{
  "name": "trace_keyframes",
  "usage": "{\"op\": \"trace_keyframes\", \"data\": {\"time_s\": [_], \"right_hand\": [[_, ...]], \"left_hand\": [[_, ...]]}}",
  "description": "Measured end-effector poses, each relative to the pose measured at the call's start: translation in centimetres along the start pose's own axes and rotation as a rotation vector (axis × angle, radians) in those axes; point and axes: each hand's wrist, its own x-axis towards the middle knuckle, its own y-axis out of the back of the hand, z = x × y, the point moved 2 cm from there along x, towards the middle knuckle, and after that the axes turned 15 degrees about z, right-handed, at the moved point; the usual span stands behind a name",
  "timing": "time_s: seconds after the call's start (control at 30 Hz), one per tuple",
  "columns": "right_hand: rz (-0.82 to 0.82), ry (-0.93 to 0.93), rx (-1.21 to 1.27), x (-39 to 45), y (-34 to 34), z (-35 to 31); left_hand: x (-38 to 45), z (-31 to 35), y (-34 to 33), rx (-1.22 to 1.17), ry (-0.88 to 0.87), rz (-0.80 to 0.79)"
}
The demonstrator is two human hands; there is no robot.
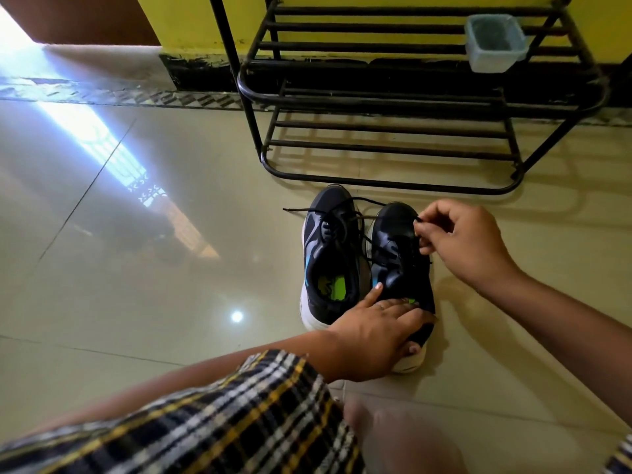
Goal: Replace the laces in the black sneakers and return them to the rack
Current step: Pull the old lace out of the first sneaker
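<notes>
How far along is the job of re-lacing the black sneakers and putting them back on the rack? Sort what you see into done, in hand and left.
Done: both sneakers are off the rack, on the floor.
In hand: the left hand presses on the right sneaker while the right hand pinches its lace.
Left: whether these laces are old or new cannot be told; the left sneaker has loose laces, and both must return to the rack.

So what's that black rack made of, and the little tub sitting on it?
The shoe rack looks like metal tubing painted black: thin round bars, bent corners, a dull sheen. The tub looks like frosted, see-through plastic: the bars show faintly through its cloudy walls. I can't be sure of either from looks alone.
</notes>
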Motion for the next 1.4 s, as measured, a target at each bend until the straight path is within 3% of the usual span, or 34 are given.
{"op": "trace_keyframes", "data": {"time_s": [0.13,0.3,0.37,0.5,0.57,0.63,0.7,0.8,0.9,1.03,1.3,1.4], "right_hand": [[0.023,-0.014,0.234,0.5,0.9,-3.1],[-0.004,-0.024,0.236,1.2,1.2,-3.7],[-0.008,-0.134,0.265,1.5,1.1,-2.6],[0.141,-0.637,0.642,2.8,1.1,0.3],[0.195,-0.693,0.601,3.1,1.2,1.8],[0.142,-0.612,0.393,2.6,0.8,2.7],[-0.012,-0.461,0.18,1.4,0.0,3.2],[-0.26,-0.171,-0.126,-0.3,-1.0,3.4],[-0.333,0.149,-0.397,-0.4,-1.0,2.6],[-0.361,0.202,-0.458,-0.4,-1.2,2.1],[-0.325,0.262,-0.464,-0.5,-1.3,3.3],[-0.358,0.373,-0.621,-1.0,-1.3,2.9]], "left_hand": [[0.0,0.0,0.0,-0.014,-0.001,-0.003],[0.0,-0.1,0.0,-0.013,0.002,-0.015],[0.0,0.0,0.1,-0.008,0.004,-0.022],[0.1,0.0,0.1,-0.005,-0.003,-0.027],[0.2,0.0,0.1,0.001,-0.007,-0.032],[0.1,0.1,0.1,0.011,-0.008,-0.036],[0.1,0.0,0.0,0.028,-0.013,-0.034],[0.1,-0.1,0.0,0.122,-0.054,-0.059],[0.2,0.2,-0.1,0.343,-0.114,-0.098],[0.7,0.6,0.3,0.577,-0.19,-0.069],[-0.3,-3.9,1.6,0.6,-0.248,0.027],[-0.5,-4.1,1.4,0.581,-0.231,0.077]]}}
